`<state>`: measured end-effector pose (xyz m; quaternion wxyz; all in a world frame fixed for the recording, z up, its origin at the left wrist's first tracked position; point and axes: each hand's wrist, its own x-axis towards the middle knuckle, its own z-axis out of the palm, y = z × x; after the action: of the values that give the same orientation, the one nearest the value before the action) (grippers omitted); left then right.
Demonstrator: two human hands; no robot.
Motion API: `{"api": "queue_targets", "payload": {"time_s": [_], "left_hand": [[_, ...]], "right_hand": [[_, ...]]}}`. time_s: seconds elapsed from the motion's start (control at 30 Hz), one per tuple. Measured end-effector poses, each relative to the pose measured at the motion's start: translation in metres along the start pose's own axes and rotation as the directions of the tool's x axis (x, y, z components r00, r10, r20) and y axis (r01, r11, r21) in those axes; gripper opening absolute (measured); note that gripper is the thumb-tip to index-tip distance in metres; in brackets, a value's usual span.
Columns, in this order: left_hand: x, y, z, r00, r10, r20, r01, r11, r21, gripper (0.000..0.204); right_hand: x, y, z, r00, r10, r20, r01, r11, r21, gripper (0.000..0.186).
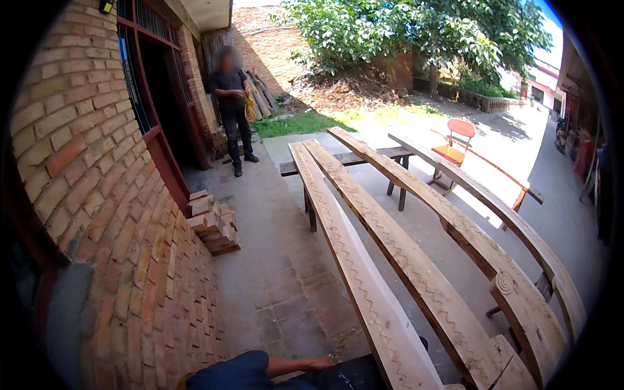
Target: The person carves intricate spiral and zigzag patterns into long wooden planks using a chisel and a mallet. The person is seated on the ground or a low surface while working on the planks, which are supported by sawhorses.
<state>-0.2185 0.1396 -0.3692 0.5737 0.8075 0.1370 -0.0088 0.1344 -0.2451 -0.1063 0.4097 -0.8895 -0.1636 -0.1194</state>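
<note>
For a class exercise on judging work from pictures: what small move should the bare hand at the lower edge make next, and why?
Probably reach right and rest on the leftmost long board. The hand is just left of it and holds no tool that I can make out, while a zigzag marking along its face seems worth checking.

I counted four long wooden beams [344,250]. There was one dark bench [348,158] with its top showing, and one orange chair [461,128]. I saw one standing person [231,88] and one yellow bundle [250,109]. One bare hand [320,363] showed down low. There was one brick pile [211,227], but its bricks were too jumbled for me to count.
</note>
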Motion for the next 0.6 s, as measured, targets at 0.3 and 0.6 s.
{"api": "queue_targets", "payload": {"time_s": [0.3,0.6], "left_hand": [[-0.065,-0.06,0.009,0.971,-0.223,0.086,0.197,0.951,0.237,0.037],[-0.063,-0.015,0.004,0.925,-0.379,0.019,0.366,0.905,0.219,0.04]], "right_hand": [[0.002,-0.037,-0.009,0.895,0.416,0.162,-0.44,0.762,0.476,0.022],[0.005,-0.04,-0.016,0.887,0.431,0.167,-0.455,0.747,0.485,0.02]]}}
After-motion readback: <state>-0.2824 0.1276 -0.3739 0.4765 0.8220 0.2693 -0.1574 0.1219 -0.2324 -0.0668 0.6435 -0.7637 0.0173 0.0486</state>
